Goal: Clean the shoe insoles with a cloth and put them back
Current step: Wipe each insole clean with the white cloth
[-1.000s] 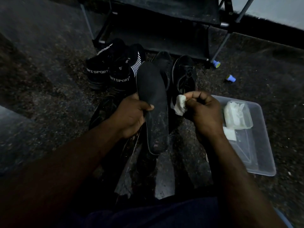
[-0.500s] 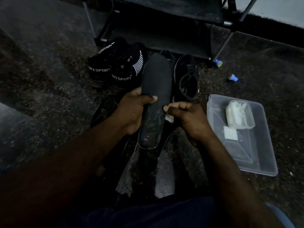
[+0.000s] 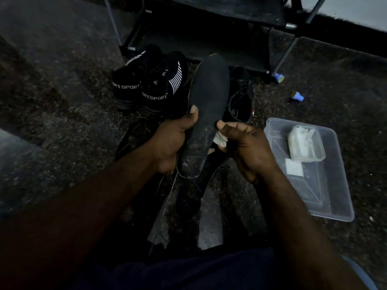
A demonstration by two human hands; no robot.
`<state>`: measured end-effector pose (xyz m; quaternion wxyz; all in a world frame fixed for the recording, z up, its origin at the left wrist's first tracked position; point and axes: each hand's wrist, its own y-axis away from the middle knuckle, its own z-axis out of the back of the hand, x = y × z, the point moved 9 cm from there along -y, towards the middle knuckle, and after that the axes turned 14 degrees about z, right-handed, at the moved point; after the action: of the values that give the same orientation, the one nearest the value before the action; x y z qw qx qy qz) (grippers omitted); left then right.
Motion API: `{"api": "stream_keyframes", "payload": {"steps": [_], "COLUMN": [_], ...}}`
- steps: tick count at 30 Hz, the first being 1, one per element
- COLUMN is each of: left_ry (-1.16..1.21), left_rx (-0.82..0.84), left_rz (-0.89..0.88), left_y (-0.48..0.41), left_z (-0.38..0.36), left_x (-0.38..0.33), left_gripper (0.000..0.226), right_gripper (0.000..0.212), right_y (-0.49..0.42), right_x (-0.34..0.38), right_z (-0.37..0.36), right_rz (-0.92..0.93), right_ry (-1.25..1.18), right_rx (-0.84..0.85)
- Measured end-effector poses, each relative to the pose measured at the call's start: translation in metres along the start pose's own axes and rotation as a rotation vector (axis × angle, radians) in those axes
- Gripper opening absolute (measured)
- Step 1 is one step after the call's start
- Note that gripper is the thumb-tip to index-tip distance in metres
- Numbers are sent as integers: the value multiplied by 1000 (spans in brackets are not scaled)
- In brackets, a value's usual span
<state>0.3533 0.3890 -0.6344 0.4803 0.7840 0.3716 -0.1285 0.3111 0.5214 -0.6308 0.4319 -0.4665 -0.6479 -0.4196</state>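
Note:
A long black insole [image 3: 206,105] stands tilted in the middle of the view, dusty at its lower end. My left hand [image 3: 170,143] grips its left edge, thumb on the top face. My right hand [image 3: 245,147] holds a small white cloth [image 3: 219,140] against the insole's right edge, thumb tip on the insole. A black lace-up shoe [image 3: 240,97] lies on the floor just behind the insole. Another dark shoe [image 3: 134,139] lies under my left hand, mostly hidden.
A pair of black "SPORT" sneakers [image 3: 150,84] stands at the back left. A black metal rack [image 3: 209,28] rises behind them. A clear plastic tray [image 3: 335,195] with a white packet [image 3: 305,143] sits on the right. Two small blue caps [image 3: 297,96] lie on the speckled floor.
My right hand with the cloth came in from the right to the insole's edge. The cloth is now pressed against the insole, and the insole tilted further away.

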Motion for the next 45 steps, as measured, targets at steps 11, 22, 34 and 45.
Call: {"api": "stream_keyframes", "payload": {"steps": [11,22,34,45], "left_ry": [99,180,203,233], "left_rx": [36,46,-62,-33], "left_rz": [42,69,58,17], "left_y": [-3,3,-1,-2], "left_z": [-3,-11,2,13], "left_x": [7,14,12,-7], "left_gripper": [67,62,65,72], "right_gripper": [13,8,24,18], "right_y": [-3,28,27,46], "right_x": [33,63,47,39], "right_z": [6,-28,-42,-67], "right_rz": [359,844,722,774], "right_ry": [274,1051,1128,1083], "right_rx": [-64,-30,55,140]}}
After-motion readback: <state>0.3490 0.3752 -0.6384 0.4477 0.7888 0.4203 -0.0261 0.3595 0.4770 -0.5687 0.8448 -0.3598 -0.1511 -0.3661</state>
